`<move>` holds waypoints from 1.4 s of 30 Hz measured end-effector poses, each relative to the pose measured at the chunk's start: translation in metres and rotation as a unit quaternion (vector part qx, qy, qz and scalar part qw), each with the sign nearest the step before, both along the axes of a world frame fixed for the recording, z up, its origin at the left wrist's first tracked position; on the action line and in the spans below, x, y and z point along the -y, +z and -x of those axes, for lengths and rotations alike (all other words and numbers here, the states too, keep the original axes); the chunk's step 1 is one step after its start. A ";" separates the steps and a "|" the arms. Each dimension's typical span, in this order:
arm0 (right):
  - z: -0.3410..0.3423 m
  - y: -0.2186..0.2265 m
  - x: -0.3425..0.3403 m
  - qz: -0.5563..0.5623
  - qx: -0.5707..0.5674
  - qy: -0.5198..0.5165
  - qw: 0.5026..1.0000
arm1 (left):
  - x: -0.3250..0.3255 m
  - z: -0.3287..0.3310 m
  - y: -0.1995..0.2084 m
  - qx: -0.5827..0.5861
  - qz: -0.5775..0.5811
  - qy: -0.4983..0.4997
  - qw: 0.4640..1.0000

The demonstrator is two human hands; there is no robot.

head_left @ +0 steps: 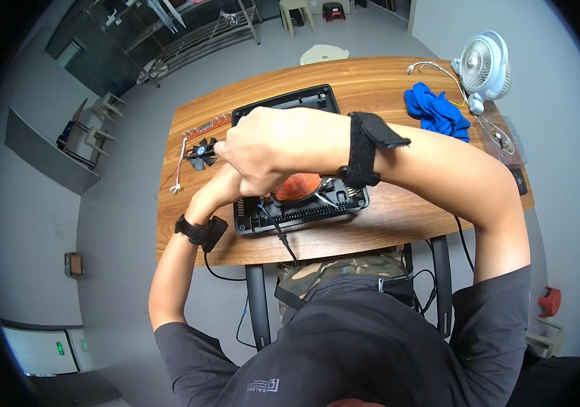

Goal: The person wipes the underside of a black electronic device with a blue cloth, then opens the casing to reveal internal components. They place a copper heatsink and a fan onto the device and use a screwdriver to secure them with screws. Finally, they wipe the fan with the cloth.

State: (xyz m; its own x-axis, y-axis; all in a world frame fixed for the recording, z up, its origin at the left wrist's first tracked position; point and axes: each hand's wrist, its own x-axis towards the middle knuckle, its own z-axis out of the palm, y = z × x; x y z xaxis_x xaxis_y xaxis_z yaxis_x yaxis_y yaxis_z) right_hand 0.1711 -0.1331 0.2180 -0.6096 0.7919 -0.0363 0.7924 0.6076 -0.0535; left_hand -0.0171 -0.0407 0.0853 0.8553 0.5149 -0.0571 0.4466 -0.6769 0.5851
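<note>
Close together, both hands' fingers pinching the small black fan, its face tilted leftward, above the wooden table.

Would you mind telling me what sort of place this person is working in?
Probably a workshop or lab room: a wooden table holds an opened black appliance with a copper coil, and metal racks lie on the grey floor behind.

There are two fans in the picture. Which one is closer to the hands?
The small black fan at the table's left side, right at the right hand. The white fan stands at the far right corner.
</note>
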 end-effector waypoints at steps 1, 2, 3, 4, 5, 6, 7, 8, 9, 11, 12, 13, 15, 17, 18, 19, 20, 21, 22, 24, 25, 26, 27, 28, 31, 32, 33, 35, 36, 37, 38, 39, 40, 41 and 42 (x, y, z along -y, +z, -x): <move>-0.001 0.000 -0.001 0.006 -0.011 0.021 1.000 | 0.000 0.003 -0.001 -0.001 -0.020 -0.001 1.000; -0.003 0.002 -0.001 0.011 -0.020 0.036 0.999 | 0.001 0.002 -0.001 -0.005 -0.039 -0.007 0.999; -0.004 0.003 -0.001 0.017 -0.029 0.052 0.998 | 0.003 0.000 0.000 -0.007 -0.087 -0.026 0.996; -0.004 0.000 -0.008 0.022 -0.010 0.084 0.996 | 0.005 0.000 0.004 -0.051 -0.053 0.008 0.997; -0.005 0.004 -0.003 0.023 -0.019 0.090 0.996 | 0.005 -0.001 0.003 -0.045 -0.050 0.008 0.998; -0.008 0.008 0.003 0.023 -0.028 0.096 0.995 | 0.005 0.000 0.002 -0.038 -0.048 0.009 0.998; -0.006 0.014 0.007 0.042 -0.018 0.081 0.996 | 0.004 0.001 0.002 -0.032 -0.046 0.010 0.998; -0.005 0.022 0.011 0.061 -0.009 0.066 0.996 | 0.004 0.001 0.002 -0.024 -0.039 0.006 0.999; 0.004 0.032 0.015 0.097 0.020 0.028 0.995 | 0.004 0.001 0.004 -0.017 -0.032 0.001 0.999; 0.008 0.029 0.012 0.119 0.035 0.004 0.992 | 0.007 0.003 0.007 -0.016 -0.004 0.011 1.000; -0.001 0.019 0.008 0.104 0.022 -0.002 0.994 | 0.004 -0.007 0.010 -0.019 0.013 0.007 1.000; -0.010 0.010 0.005 0.087 0.010 -0.009 0.996 | 0.002 -0.018 0.014 -0.022 0.030 0.002 0.999; -0.004 0.004 0.004 0.074 -0.006 0.003 0.997 | 0.011 -0.011 0.021 -0.021 0.074 0.042 0.996; -0.003 -0.001 0.002 0.048 -0.009 0.022 0.999 | 0.011 -0.007 0.018 -0.013 0.038 0.042 0.998; -0.005 -0.004 -0.001 0.028 -0.004 0.035 0.999 | 0.007 -0.005 0.009 -0.006 -0.020 0.024 1.000; -0.006 -0.005 -0.003 0.008 0.001 0.050 0.999 | 0.004 -0.004 0.005 0.001 -0.077 0.005 0.997; -0.008 -0.002 -0.001 0.004 0.008 0.069 0.998 | 0.005 -0.005 0.004 -0.014 -0.080 0.011 0.997; -0.011 0.003 0.001 0.000 0.015 0.090 0.996 | 0.007 -0.004 0.004 -0.029 -0.084 0.018 0.996; -0.013 0.005 0.002 -0.004 0.022 0.110 0.994 | 0.008 -0.004 0.004 -0.044 -0.087 0.024 0.995; -0.013 -0.002 0.000 -0.014 -0.003 0.131 0.991 | 0.004 -0.001 0.005 -0.078 0.105 0.086 0.988; -0.012 -0.008 -0.003 -0.019 -0.017 0.142 0.990 | 0.003 0.002 0.007 -0.093 0.200 0.116 0.968; -0.009 -0.014 -0.003 -0.047 -0.038 0.145 0.988 | 0.012 -0.004 0.021 -0.071 0.231 0.115 0.963; -0.010 -0.019 -0.005 -0.048 -0.042 0.130 0.989 | 0.008 -0.001 0.012 -0.070 0.170 0.098 0.978; -0.011 -0.023 -0.005 -0.049 -0.046 0.116 0.991 | -0.001 0.003 -0.002 -0.067 0.109 0.080 0.989; -0.002 -0.019 0.006 -0.073 -0.034 0.074 0.994 | -0.004 0.003 -0.011 0.009 0.077 0.055 0.995; -0.001 -0.015 0.011 -0.086 -0.026 0.056 0.994 | -0.005 0.003 -0.011 0.023 0.054 0.035 0.998; 0.000 -0.010 0.014 -0.059 -0.028 0.035 0.997 | -0.004 0.001 -0.008 0.036 0.031 0.015 0.999; 0.001 0.001 0.017 -0.008 -0.031 -0.007 0.999 | -0.004 -0.002 -0.004 0.007 0.038 0.021 0.999; 0.001 0.007 0.018 0.037 -0.030 -0.017 0.999 | -0.006 -0.002 -0.006 0.008 0.019 0.015 1.000; -0.004 0.004 0.017 0.006 -0.041 0.012 0.999 | -0.007 -0.001 -0.007 0.007 0.006 0.015 1.000; -0.010 0.002 0.020 -0.025 -0.052 0.039 0.998 | -0.007 0.000 -0.008 0.006 -0.007 0.014 1.000; -0.013 0.001 0.021 -0.056 -0.063 0.067 0.994 | -0.005 0.001 -0.009 0.002 -0.012 0.020 1.000; -0.014 0.001 0.022 -0.037 -0.034 0.060 0.997 | -0.003 0.003 -0.009 -0.001 -0.018 0.026 1.000; -0.014 0.004 0.021 -0.013 -0.039 0.055 0.998 | 0.004 0.000 -0.002 0.006 -0.019 0.024 1.000; -0.012 0.005 0.019 0.011 -0.043 0.050 0.998 | 0.003 -0.001 0.000 0.005 -0.016 0.023 1.000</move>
State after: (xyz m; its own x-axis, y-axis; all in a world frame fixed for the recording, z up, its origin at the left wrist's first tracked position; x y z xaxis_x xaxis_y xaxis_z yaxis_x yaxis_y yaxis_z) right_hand 0.1833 -0.1521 0.2235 -0.6877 0.7260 0.0024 0.7194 0.6819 -0.1327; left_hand -0.0160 -0.0436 0.0850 0.8311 0.5551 -0.0326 0.4724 -0.6738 0.5682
